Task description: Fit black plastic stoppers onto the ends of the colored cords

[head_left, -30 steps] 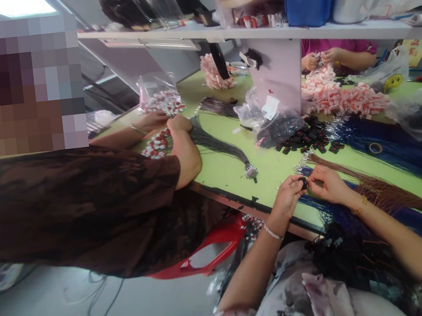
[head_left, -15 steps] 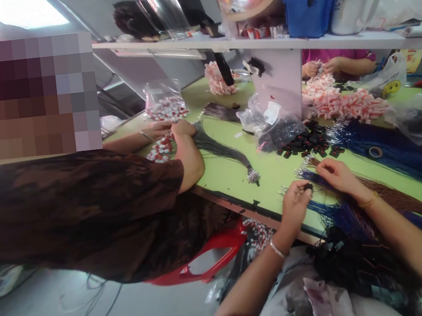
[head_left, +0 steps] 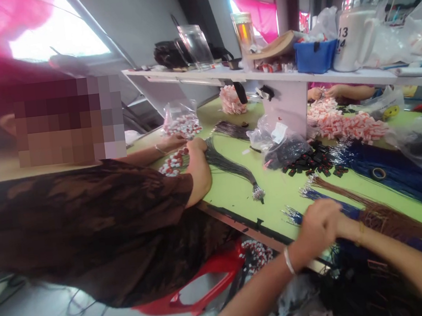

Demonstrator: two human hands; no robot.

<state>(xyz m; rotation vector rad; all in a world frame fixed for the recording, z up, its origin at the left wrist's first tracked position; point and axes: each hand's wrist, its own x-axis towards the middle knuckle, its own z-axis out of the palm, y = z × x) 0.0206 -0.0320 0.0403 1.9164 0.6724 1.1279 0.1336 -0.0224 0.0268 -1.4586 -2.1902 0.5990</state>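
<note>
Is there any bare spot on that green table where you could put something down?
Yes: a bare strip of green table lies between the grey cord bundle and the near edge, and another between the black clips and the blue cords. It is crowded to the right, under the brown cords and pink-white pieces.

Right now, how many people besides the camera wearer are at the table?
2. One in a dark brown top sits at the left, hands on a cord bundle. Another in pink, mostly hidden behind the shelf, shows only hands. More may be hidden.
</note>
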